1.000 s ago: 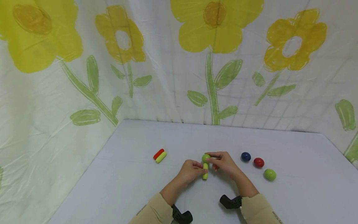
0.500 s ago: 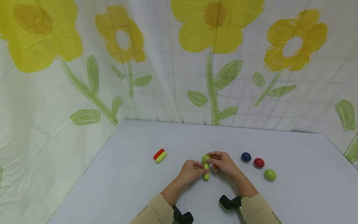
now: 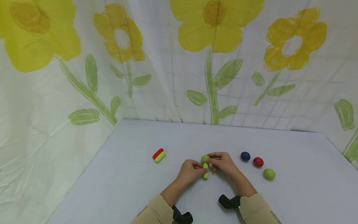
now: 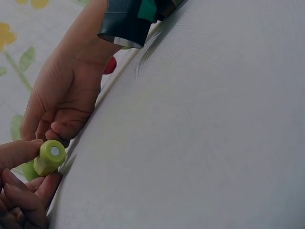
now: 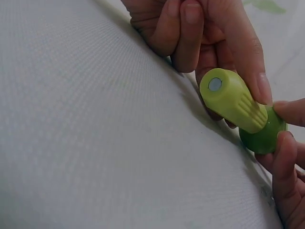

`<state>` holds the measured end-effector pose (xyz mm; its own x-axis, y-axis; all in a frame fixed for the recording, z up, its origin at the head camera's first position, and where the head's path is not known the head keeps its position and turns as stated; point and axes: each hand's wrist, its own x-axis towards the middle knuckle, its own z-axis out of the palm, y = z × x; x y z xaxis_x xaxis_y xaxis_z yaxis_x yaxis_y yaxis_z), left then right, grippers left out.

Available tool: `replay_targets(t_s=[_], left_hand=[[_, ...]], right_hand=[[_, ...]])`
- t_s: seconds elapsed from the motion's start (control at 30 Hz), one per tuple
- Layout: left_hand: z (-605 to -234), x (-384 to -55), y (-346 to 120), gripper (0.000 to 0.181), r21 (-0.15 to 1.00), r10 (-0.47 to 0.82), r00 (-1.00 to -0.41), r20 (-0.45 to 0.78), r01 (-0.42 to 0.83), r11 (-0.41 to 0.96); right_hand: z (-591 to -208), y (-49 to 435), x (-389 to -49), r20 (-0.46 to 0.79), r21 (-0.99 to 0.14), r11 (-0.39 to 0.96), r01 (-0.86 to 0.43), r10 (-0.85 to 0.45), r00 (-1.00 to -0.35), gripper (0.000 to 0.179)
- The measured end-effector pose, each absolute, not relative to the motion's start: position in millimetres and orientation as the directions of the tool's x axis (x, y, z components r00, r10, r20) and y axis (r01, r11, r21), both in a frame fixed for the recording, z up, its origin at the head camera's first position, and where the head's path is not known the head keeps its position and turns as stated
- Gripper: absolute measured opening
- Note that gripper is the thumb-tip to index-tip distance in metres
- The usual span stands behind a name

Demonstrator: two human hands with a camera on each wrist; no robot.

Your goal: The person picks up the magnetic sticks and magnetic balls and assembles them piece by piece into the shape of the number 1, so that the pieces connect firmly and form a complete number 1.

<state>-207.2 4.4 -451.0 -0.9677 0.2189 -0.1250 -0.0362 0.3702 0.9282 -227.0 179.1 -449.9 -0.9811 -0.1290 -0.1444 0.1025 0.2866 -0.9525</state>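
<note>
My left hand pinches a short yellow-green toy stick between thumb and fingers. The stick has ribbed sides, and a silvery disc shows in its near end in both wrist views. A glossy green ball sits against the far end of the stick. My right hand holds that ball with its thumb and fingertips. In the left wrist view the stick covers much of the ball, and the right hand reaches in from above.
A red stick and another yellow-green stick lie side by side to the left on the white table. On the right rest a blue ball, a red ball and a green ball. A flower-printed curtain hangs behind.
Both hands keep their grips on the stick and ball, almost in place. The stick's near end has swung slightly to the right and partly back. The head view has shifted slightly.
</note>
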Motion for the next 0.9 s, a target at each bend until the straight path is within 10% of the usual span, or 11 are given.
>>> replay_targets(t_s=[0.9], left_hand=[[-448.9, -208.1, 2.1, 0.024, 0.927, 0.267, -0.959, -0.096, 0.012, 0.375]], right_hand=[[-447.1, 181.4, -227.5, -0.157, -0.932, 0.345, 0.113, -0.102, -0.982, 0.041]])
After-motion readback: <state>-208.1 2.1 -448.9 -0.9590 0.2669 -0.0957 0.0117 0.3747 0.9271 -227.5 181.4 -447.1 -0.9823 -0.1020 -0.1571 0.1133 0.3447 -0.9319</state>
